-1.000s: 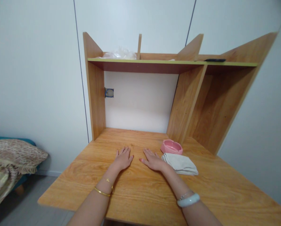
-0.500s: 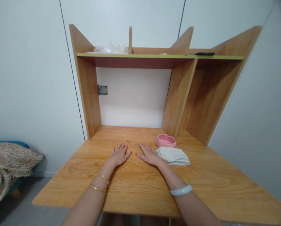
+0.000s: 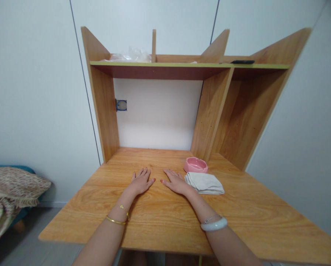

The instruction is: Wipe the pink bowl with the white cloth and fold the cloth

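Flat on the wooden desk (image 3: 159,221) lies my left hand (image 3: 139,183), fingers spread and holding nothing. My right hand (image 3: 175,182) rests palm down a little to its right, also open, with a gap of bare wood between the two thumbs. Just right of my right hand sits a folded pale grey cloth (image 3: 205,183). Behind the cloth stands a pink ashtray-like dish (image 3: 195,165) with a notched rim; I see nothing inside it.
A shelf unit (image 3: 159,65) rises from the desk's back, carrying a clear plastic bag (image 3: 132,55) and a flat black object (image 3: 243,62). An uncovered wall socket box (image 3: 121,105) shows at the left. Beyond the desk's left side is a blue seat with a patterned, fringed cover (image 3: 15,183).
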The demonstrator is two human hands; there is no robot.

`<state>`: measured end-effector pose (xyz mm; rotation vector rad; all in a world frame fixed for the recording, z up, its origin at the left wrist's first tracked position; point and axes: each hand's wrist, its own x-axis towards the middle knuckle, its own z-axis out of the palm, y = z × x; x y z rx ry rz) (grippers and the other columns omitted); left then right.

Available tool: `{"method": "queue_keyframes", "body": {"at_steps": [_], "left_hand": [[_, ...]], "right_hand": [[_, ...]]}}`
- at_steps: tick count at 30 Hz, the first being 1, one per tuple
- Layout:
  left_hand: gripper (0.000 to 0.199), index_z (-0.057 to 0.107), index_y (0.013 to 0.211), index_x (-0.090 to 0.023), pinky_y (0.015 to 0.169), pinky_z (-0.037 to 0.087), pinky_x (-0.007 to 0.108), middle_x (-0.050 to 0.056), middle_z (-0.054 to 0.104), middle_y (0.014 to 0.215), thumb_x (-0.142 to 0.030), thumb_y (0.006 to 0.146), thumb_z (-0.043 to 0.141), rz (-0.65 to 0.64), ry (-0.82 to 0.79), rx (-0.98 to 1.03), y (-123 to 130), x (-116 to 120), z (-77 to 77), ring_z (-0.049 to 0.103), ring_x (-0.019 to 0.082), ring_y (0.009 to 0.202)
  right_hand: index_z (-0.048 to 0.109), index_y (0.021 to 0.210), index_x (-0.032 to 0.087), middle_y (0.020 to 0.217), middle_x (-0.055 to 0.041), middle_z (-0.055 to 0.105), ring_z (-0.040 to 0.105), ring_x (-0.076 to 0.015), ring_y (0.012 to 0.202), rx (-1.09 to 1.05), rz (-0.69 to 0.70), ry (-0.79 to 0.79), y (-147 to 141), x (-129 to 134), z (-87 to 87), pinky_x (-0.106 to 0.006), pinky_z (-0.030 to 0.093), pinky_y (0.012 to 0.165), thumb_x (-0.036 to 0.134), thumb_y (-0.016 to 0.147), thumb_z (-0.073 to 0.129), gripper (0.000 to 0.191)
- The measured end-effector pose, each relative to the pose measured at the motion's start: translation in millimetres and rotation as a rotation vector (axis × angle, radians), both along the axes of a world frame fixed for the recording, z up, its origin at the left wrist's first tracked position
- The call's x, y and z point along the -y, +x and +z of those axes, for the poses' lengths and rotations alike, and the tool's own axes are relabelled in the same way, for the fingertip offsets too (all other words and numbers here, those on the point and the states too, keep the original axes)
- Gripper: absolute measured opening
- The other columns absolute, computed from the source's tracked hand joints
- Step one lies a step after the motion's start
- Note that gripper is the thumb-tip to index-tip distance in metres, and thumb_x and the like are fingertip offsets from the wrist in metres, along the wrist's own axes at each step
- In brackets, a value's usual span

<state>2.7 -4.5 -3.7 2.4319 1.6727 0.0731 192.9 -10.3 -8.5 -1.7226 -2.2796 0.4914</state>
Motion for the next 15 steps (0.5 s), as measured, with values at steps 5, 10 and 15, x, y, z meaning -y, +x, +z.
{"method": "queue_keyframes", "body": {"at_steps": [5, 10, 15], "left_hand": [[0.068, 0.018, 0.136, -0.014, 0.102, 0.010, 0.050, 0.009, 0.010, 0.144, -0.056, 0.083, 0.014, -0.004, 0.002, 0.004, -0.2, 0.7, 0.8, 0.007, 0.024, 0.132], [0.069, 0.018, 0.136, -0.014, 0.102, 0.011, 0.050, 0.010, 0.010, 0.144, -0.057, 0.083, 0.014, -0.002, 0.000, 0.006, 0.2, 1.0, 1.3, 0.007, 0.024, 0.132], [0.067, 0.018, 0.136, -0.014, 0.102, 0.011, 0.051, 0.009, 0.010, 0.144, -0.055, 0.083, 0.016, -0.003, 0.001, 0.011, 0.3, 1.8, 1.7, 0.007, 0.024, 0.132]], "right_hand": [[0.024, 0.135, 0.012, 0.142, -0.0119, 0.021, 0.015, -0.0244, 0.131, 0.003, 0.000, 0.008, -0.1, -0.3, 0.1, -0.045, 0.006, 0.105, 0.050, 0.082, 0.034, 0.066], [0.024, 0.135, 0.013, 0.142, -0.0119, 0.022, 0.015, -0.0244, 0.131, -0.003, 0.000, 0.009, -0.6, 0.6, 1.0, -0.045, 0.007, 0.105, 0.049, 0.082, 0.035, 0.064], [0.024, 0.135, 0.014, 0.142, -0.0113, 0.023, 0.015, -0.0239, 0.131, -0.005, -0.005, 0.011, -1.2, 1.4, 1.9, -0.045, 0.007, 0.105, 0.048, 0.082, 0.035, 0.064]]}}
